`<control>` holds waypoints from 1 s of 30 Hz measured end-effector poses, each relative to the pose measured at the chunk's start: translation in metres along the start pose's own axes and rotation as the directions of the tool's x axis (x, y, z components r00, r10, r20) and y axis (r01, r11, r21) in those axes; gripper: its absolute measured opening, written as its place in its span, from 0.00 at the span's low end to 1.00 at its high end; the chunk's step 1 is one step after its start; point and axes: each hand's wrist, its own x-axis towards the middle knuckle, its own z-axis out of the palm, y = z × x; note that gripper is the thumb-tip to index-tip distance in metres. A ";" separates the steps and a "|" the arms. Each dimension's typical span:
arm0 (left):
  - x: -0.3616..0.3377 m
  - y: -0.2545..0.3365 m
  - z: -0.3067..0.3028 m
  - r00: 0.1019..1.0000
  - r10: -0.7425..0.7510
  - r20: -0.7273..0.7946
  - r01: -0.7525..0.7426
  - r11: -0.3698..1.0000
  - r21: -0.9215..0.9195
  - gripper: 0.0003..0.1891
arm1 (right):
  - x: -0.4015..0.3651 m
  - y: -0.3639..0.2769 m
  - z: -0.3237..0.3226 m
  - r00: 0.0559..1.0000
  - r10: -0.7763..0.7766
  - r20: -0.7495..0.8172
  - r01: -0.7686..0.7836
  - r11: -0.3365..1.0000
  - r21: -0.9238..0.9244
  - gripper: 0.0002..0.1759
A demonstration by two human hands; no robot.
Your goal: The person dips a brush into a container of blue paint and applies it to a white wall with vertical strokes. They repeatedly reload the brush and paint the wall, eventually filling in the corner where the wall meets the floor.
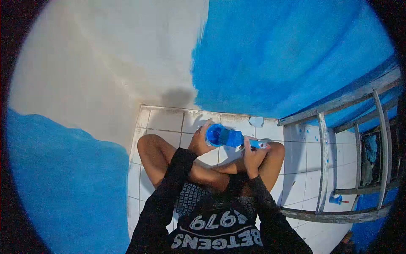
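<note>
My left hand (200, 140) is wrapped around the side of a small cup of blue paint (210, 142), its opening turned up toward me. My right hand (252, 155) grips a paintbrush (233, 138) by its handle, the fingers closed around it. Wet blue paint covers the wide bristles, which overlap the cup's right rim in this view. The handle's end, with some red and white on it, sticks out to the right of my hand. Both hands are above my crossed legs.
Ahead, the wall is part bare white (144, 46), part blue (275, 55); the left wall (63, 178) is blue low down. A wooden ladder (322, 169) stands at right on white tiles (169, 122). Near it lies a blue-stained brush (337, 199). A pale scrap (256, 122) sits by the wall.
</note>
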 end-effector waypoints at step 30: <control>-0.014 -0.016 -0.015 0.997 -0.063 -0.046 0.061 0.997 -0.044 0.56 | 0.113 -0.184 0.000 0.992 0.083 -0.090 0.029 0.558 0.829 0.08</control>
